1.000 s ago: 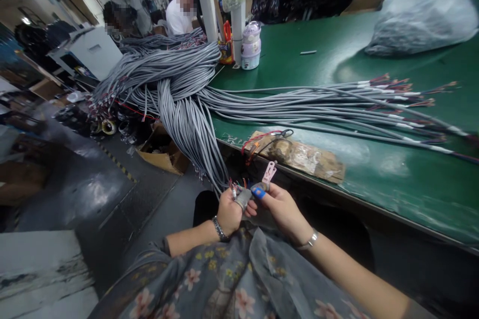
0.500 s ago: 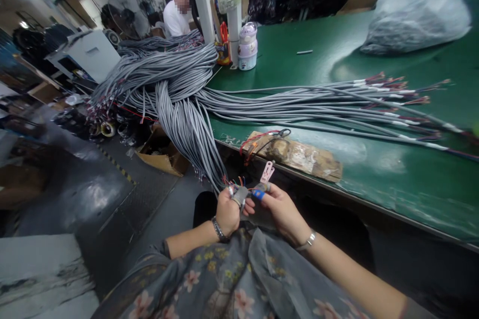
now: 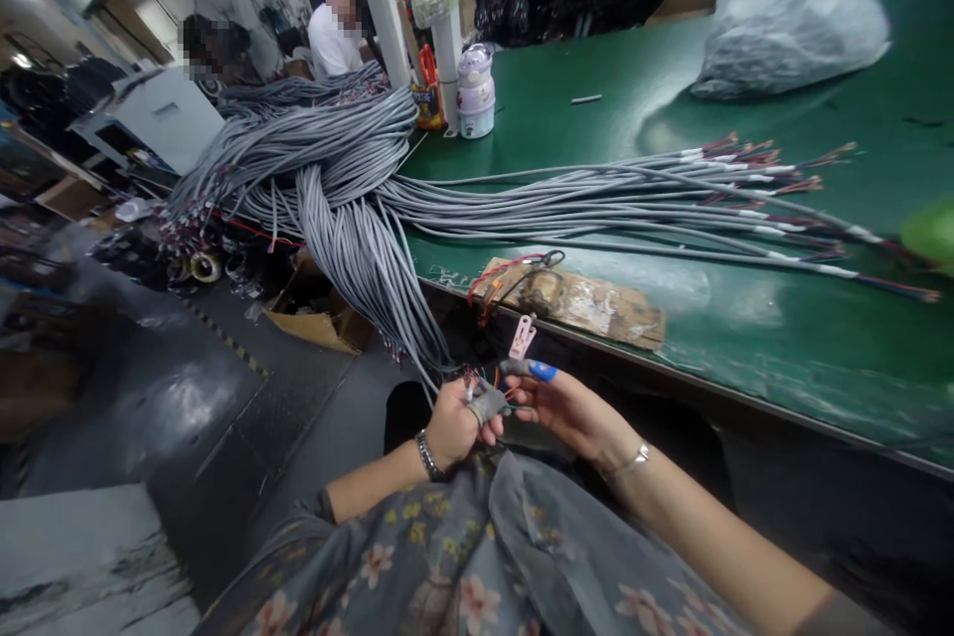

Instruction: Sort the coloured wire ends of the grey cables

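Observation:
My left hand (image 3: 453, 425) is closed around the end of a grey cable, close to my lap. Fine coloured wires (image 3: 484, 380) fan out by its thumb, which has a grey wrap (image 3: 486, 404) on it. To the right, my right hand (image 3: 562, 409) has its fingers apart, with their tips at the wires; whether they touch them is hard to tell. Grey and blue wrapping covers one of its digits. Just above that hand a pink clip (image 3: 523, 336) stands at the table edge. A thick bundle of grey cables (image 3: 365, 253) hangs down toward my left hand.
Grey cables (image 3: 566, 204) with stripped ends lie across the green table (image 3: 745, 358). A worn wooden block (image 3: 596, 306) sits along the front edge. Farther back are a stacked pastel container (image 3: 475, 94) and a plastic bag (image 3: 794, 20). Another person (image 3: 334, 35) is behind the cables.
My right hand has turned and its fingers have spread from a pinch at the wires. My left hand keeps its hold on the cable. The view has shifted slightly right.

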{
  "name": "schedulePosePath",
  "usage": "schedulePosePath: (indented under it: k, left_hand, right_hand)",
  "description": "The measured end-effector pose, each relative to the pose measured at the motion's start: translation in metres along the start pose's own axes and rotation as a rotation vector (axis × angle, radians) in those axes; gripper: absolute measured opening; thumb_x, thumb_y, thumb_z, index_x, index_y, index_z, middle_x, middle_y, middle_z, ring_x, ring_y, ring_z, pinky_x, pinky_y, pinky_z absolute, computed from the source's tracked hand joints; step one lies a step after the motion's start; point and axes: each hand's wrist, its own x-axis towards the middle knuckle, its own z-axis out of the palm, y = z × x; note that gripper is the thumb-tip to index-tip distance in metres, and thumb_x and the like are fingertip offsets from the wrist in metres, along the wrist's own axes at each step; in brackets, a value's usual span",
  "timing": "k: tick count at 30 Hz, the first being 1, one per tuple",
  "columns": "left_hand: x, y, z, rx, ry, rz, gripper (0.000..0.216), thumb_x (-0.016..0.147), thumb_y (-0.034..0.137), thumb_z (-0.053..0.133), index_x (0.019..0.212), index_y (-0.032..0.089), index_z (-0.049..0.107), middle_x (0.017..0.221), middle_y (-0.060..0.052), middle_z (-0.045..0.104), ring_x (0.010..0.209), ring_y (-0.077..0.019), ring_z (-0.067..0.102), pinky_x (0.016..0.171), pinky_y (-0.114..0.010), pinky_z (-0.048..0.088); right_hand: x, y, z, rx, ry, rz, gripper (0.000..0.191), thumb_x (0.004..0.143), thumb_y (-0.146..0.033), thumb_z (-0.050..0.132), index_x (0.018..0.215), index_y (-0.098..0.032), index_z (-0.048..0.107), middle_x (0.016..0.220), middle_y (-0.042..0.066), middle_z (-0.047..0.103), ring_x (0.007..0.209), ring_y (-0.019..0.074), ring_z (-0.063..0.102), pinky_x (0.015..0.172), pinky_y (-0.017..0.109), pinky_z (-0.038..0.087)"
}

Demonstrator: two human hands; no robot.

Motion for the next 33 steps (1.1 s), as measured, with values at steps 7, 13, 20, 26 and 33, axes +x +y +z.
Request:
schedulePosePath:
  k: [7,13,20,26,33]
  left_hand:
    - [-0.001,0.000,-0.002,0.080,-0.084,-0.004,0.039,0.066,0.053,0.069,0.061,0.017,0.055,0.044,0.000,0.057,0.031,-0.0069,0.044,0.033,-0.018,0.029]
    - [0.001,-0.004,0.000,0.052,-0.019,0.001,0.042,0.066,0.055,0.068,0.060,0.016,0.052,0.044,0.000,0.057,0.031,-0.0072,0.045,0.033,-0.018,0.028]
    - [0.003,0.005,0.000,-0.024,0.026,-0.036,0.043,0.057,0.055,0.072,0.056,0.017,0.052,0.040,0.002,0.054,0.028,-0.0060,0.041,0.031,-0.018,0.025]
    - [0.007,0.017,-0.008,-0.095,-0.115,-0.155,0.043,0.050,0.053,0.075,0.056,0.015,0.056,0.037,0.001,0.053,0.025,-0.0055,0.037,0.028,-0.018,0.019]
    - [0.022,0.028,-0.007,-0.165,-0.223,-0.154,0.039,0.051,0.048,0.076,0.057,0.014,0.058,0.037,0.000,0.052,0.025,-0.0054,0.036,0.028,-0.018,0.017]
  right_hand:
    - [-0.004,-0.001,0.013,-0.263,-0.022,-0.140,0.044,0.045,-0.048,0.088,0.065,-0.016,0.066,0.064,-0.001,0.064,0.059,0.0115,0.053,0.061,0.026,0.042]
    - [-0.004,0.008,0.017,-0.313,0.051,-0.201,0.047,0.049,-0.057,0.083,0.061,-0.017,0.061,0.056,-0.002,0.060,0.053,0.0116,0.049,0.057,0.028,0.040]
    - [0.001,0.003,0.008,-0.202,-0.013,-0.153,0.042,0.049,-0.049,0.087,0.066,-0.016,0.067,0.056,-0.003,0.057,0.053,0.0085,0.045,0.053,0.024,0.038]
    - [0.008,-0.012,-0.006,-0.024,-0.113,-0.111,0.040,0.064,-0.057,0.076,0.075,-0.019,0.070,0.068,0.001,0.063,0.055,0.0101,0.050,0.052,0.024,0.045]
    - [0.017,-0.014,0.013,-0.257,0.126,-0.470,0.049,0.059,-0.066,0.075,0.059,-0.018,0.061,0.049,-0.004,0.048,0.046,0.0080,0.034,0.043,0.023,0.029]
